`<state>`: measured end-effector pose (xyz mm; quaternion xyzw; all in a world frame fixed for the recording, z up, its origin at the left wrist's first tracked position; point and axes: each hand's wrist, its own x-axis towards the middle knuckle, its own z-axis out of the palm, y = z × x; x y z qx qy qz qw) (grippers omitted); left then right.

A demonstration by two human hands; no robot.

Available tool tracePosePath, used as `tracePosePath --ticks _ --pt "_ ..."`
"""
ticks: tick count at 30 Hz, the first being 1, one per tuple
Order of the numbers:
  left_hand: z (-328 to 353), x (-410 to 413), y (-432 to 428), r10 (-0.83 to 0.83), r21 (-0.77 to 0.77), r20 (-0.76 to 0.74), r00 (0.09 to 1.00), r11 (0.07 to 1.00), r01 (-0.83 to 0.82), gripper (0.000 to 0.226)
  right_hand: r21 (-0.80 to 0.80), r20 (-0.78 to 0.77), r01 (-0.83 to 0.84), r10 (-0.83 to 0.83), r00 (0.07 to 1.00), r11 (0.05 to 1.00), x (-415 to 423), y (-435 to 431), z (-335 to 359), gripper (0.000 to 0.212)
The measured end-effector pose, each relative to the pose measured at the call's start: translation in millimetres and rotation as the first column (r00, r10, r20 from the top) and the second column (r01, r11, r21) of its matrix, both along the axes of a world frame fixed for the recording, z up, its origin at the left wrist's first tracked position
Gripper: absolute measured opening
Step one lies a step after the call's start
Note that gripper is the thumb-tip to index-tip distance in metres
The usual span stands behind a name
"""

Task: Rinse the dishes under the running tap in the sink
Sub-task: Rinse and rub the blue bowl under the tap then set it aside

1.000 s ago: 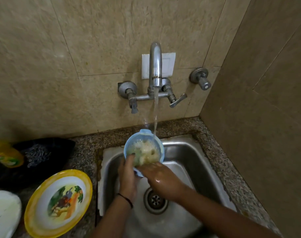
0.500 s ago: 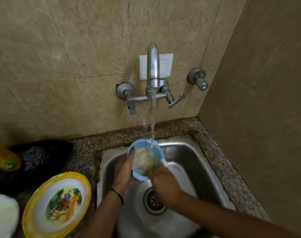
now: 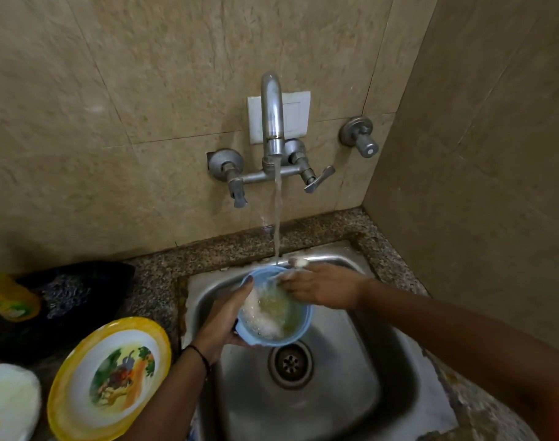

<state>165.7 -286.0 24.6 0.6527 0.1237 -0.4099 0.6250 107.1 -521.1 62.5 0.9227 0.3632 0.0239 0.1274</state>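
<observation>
the left hand (image 3: 221, 323) gripped the blue bowl (image 3: 272, 341) by its left side, thumb hooked over the rim, while the right hand (image 3: 322, 288) reached straight, sudsy fingers in over the far rim. foamy yellowish water sat inside. the bowl hung above the sink (image 3: 351, 393), and the tap (image 3: 272, 122) poured onto its far edge.

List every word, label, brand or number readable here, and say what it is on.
Nothing can be read.
Yellow bottle: label too blurred to read.
Yellow-rimmed plate: cartoon picture, no words visible.
Blue bowl in the left hand: no text visible.
</observation>
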Motion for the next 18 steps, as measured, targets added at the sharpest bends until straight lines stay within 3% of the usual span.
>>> tracePosePath --ticks 3,6,8,10,12,15,17,18 --pt "1.0 6.9 -2.9 0.061 -0.05 0.014 0.998 0.997 -0.061 0.104 -0.079 0.063 0.1 -0.095 0.993 0.992 14.8 8.4 -0.5 0.043" --pt "-5.7 6.3 -5.9 0.125 -0.088 0.005 0.992 0.988 -0.124 0.091 -0.049 0.059 0.407 -0.404 0.913 0.912 -15.2 58.7 -12.9 0.047" --pt "-10.5 -4.8 -12.4 0.194 -0.12 -0.07 0.978 0.972 -0.202 0.079 0.038 -0.122 0.597 -0.589 0.799 0.802 -32.6 99.4 -17.9 0.04" --pt "-17.6 -15.3 -20.1 0.279 -0.136 -0.127 0.952 0.946 -0.295 0.087 -0.02 -0.394 0.63 -0.585 0.709 0.777 -34.9 122.7 -11.1 0.04" --pt "-14.8 -26.7 -24.7 0.315 -0.177 -0.155 0.937 0.924 -0.34 0.078 0.009 -0.39 0.606 -0.555 0.735 0.796 -27.8 123.6 0.7 0.035" --pt "-10.1 -28.5 -27.4 0.216 -0.241 -0.153 0.964 0.938 -0.249 0.068 0.103 -0.179 0.625 -0.603 0.777 0.774 -30.9 114.8 -8.2 0.031" --pt "-6.4 -24.2 -27.9 0.133 -0.248 -0.126 0.983 0.955 -0.161 0.073 0.259 -0.281 0.655 -0.594 0.754 0.71 -41.0 115.2 -16.1 0.037" --pt "-5.4 -21.4 -28.5 0.106 -0.25 -0.124 0.987 0.959 -0.135 0.076 0.375 -0.398 0.703 -0.58 0.711 0.604 -43.5 114.6 -12.2 0.037"
